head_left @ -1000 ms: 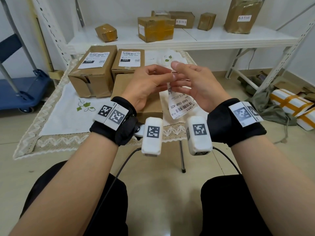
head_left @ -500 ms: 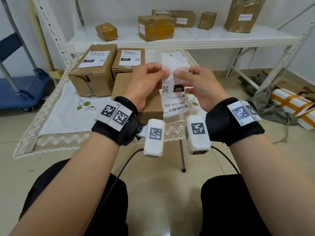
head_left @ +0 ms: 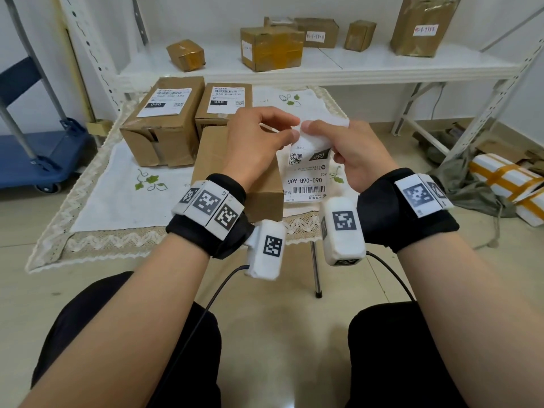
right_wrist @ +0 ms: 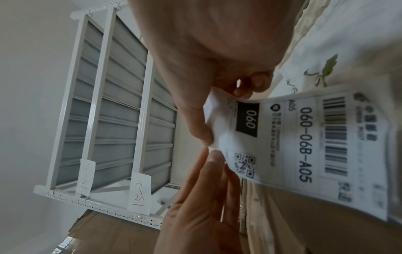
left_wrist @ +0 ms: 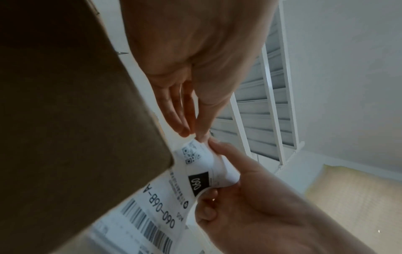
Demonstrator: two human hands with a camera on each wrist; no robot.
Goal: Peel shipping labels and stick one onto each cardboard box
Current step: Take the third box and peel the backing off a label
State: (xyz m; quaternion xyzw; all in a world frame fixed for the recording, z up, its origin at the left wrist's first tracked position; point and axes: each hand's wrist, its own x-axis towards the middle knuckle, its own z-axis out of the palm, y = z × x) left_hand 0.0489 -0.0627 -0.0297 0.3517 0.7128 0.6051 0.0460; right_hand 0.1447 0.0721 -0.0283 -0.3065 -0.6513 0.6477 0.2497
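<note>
Cardboard tells the score: two boxes (head_left: 164, 119) on the table (head_left: 123, 207) wear labels, the near box (head_left: 232, 184) is bare. Above it, our left hand (head_left: 256, 142) and right hand (head_left: 350, 154) pinch a label (head_left: 306, 178), peeling its top edge.
</note>
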